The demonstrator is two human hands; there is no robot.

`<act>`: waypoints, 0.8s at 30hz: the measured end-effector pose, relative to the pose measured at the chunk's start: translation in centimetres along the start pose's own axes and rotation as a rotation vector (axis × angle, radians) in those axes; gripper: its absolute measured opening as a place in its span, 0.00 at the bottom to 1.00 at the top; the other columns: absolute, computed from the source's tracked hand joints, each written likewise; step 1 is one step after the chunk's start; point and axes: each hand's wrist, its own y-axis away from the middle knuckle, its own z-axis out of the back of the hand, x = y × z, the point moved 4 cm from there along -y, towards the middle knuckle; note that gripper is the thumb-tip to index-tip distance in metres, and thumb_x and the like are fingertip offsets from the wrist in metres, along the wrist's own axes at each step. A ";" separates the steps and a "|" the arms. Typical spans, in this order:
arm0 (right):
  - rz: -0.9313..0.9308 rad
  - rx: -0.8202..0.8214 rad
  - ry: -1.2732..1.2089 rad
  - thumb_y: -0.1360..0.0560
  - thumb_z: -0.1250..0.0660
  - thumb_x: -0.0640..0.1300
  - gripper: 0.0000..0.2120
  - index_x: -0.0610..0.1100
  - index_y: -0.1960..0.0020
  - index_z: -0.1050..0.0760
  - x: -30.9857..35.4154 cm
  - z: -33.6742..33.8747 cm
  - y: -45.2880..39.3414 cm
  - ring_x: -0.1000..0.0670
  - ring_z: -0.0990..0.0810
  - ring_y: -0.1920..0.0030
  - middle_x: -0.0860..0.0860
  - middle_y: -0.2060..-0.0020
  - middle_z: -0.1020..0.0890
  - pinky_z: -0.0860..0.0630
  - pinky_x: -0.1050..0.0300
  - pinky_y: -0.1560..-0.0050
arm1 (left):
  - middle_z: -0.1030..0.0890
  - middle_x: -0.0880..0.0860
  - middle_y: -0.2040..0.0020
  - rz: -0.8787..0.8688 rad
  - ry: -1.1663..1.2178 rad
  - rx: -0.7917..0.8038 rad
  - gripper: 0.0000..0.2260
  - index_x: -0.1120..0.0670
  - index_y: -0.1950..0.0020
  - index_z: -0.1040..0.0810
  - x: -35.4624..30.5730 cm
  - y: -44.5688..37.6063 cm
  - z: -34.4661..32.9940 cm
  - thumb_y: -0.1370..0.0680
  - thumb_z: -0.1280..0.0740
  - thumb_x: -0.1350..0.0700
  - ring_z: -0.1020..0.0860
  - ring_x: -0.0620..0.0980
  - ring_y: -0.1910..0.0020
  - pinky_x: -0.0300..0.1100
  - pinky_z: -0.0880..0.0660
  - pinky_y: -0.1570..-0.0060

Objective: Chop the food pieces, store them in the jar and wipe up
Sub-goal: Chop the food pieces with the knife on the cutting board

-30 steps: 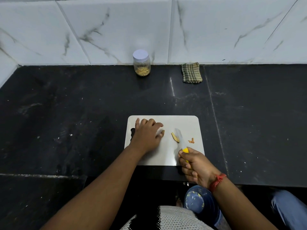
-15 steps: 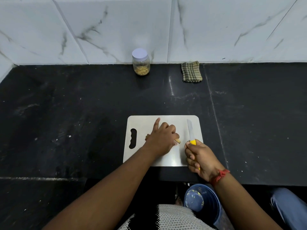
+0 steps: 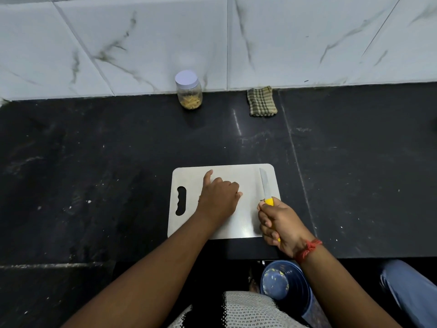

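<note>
Right hand [image 3: 280, 223] around knife [image 3: 265, 185]

The left hand [image 3: 218, 197] covers the middle of the cutting board [image 3: 246, 176], so any food pieces under it cannot be seen. The right hand [image 3: 279, 224] hides most of the knife [image 3: 265, 185] handle (only yellow ends show). The blue bucket [image 3: 287, 284] is partly behind the right arm.

a black stone counter [image 3: 94, 162] runs up to a white marbled wall. a pale cutting board [image 3: 227, 230] lies at its near edge. at the back, against the wall, stand a lidded jar [image 3: 189, 91] and, to its right, a folded checked cloth [image 3: 262, 101].
</note>
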 end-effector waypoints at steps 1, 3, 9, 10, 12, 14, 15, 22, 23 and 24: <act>-0.003 0.000 0.010 0.17 0.43 0.42 0.09 0.43 0.56 0.35 0.0 0.0 0.0 0.53 0.43 0.83 0.48 0.76 0.36 0.42 0.69 0.79 | 0.16 0.48 0.53 -0.002 0.012 -0.024 0.13 0.50 0.49 0.19 0.2 0.1 0.1 0.17 0.41 0.47 0.21 0.51 0.50 0.57 0.48 0.25; -0.010 -0.003 0.033 0.17 0.43 0.42 0.08 0.42 0.54 0.35 0.1 -0.1 0.1 0.53 0.42 0.83 0.47 0.75 0.35 0.42 0.69 0.79 | 0.17 0.49 0.49 -0.026 0.070 -0.094 0.11 0.50 0.46 0.18 1.0 0.5 0.0 0.19 0.38 0.48 0.22 0.52 0.48 0.59 0.45 0.26; -0.029 -0.049 0.189 0.17 0.44 0.43 0.05 0.42 0.49 0.33 -0.5 -0.3 -0.2 0.51 0.40 0.81 0.47 0.74 0.30 0.41 0.66 0.77 | 0.22 0.48 0.44 -0.118 0.114 -0.025 0.10 0.47 0.46 0.17 2.1 1.3 0.0 0.19 0.36 0.46 0.27 0.53 0.42 0.61 0.46 0.25; -0.022 -0.057 0.222 0.17 0.44 0.43 0.06 0.41 0.48 0.33 -0.6 -0.3 -0.2 0.51 0.39 0.80 0.47 0.73 0.30 0.41 0.65 0.77 | 0.22 0.48 0.45 -0.109 0.112 -0.021 0.10 0.47 0.46 0.17 2.0 1.3 -0.1 0.20 0.36 0.46 0.27 0.53 0.42 0.61 0.46 0.25; -0.005 -0.060 0.264 0.17 0.45 0.44 0.07 0.40 0.46 0.34 -0.6 -0.5 -0.1 0.50 0.39 0.80 0.47 0.73 0.29 0.41 0.65 0.77 | 0.21 0.48 0.45 -0.076 0.110 -0.024 0.10 0.48 0.48 0.17 1.5 1.3 -0.1 0.19 0.36 0.45 0.26 0.52 0.42 0.60 0.45 0.26; 0.012 -0.060 0.295 0.17 0.45 0.44 0.09 0.37 0.45 0.34 -0.5 -0.6 0.0 0.50 0.39 0.81 0.46 0.72 0.28 0.40 0.65 0.78 | 0.21 0.49 0.43 -0.041 0.108 -0.029 0.10 0.49 0.45 0.18 1.0 1.2 -0.1 0.19 0.36 0.47 0.26 0.53 0.41 0.61 0.45 0.26; 0.019 -0.061 0.307 0.17 0.45 0.44 0.10 0.36 0.44 0.35 -0.5 -0.6 0.1 0.50 0.39 0.81 0.46 0.72 0.28 0.40 0.65 0.79 | 0.21 0.50 0.41 -0.028 0.103 -0.023 0.10 0.49 0.42 0.19 0.7 1.2 -0.1 0.19 0.36 0.48 0.26 0.54 0.40 0.61 0.44 0.26; 0.040 -0.075 0.385 0.17 0.45 0.43 0.08 0.38 0.45 0.35 -0.9 -0.1 0.2 0.49 0.37 0.81 0.46 0.72 0.27 0.38 0.63 0.79 | 0.19 0.52 0.45 -0.008 0.044 -0.078 0.08 0.50 0.45 0.17 -0.4 1.3 -0.9 0.22 0.29 0.49 0.23 0.55 0.44 0.63 0.38 0.29; 0.045 -0.076 0.430 0.18 0.46 0.43 0.07 0.40 0.45 0.34 -1.0 0.0 0.1 0.49 0.36 0.81 0.46 0.71 0.26 0.38 0.63 0.79 | 0.19 0.51 0.45 -0.002 0.043 -0.085 0.08 0.50 0.46 0.17 -0.4 1.3 -1.0 0.22 0.29 0.48 0.23 0.55 0.45 0.63 0.38 0.29; 0.047 -0.079 0.483 0.18 0.46 0.44 0.06 0.42 0.45 0.34 -1.1 0.0 0.1 0.49 0.36 0.81 0.45 0.71 0.26 0.37 0.62 0.79 | 0.19 0.51 0.45 0.003 0.047 -0.092 0.08 0.49 0.47 0.18 -0.3 1.3 -1.1 0.22 0.30 0.47 0.23 0.55 0.44 0.63 0.38 0.29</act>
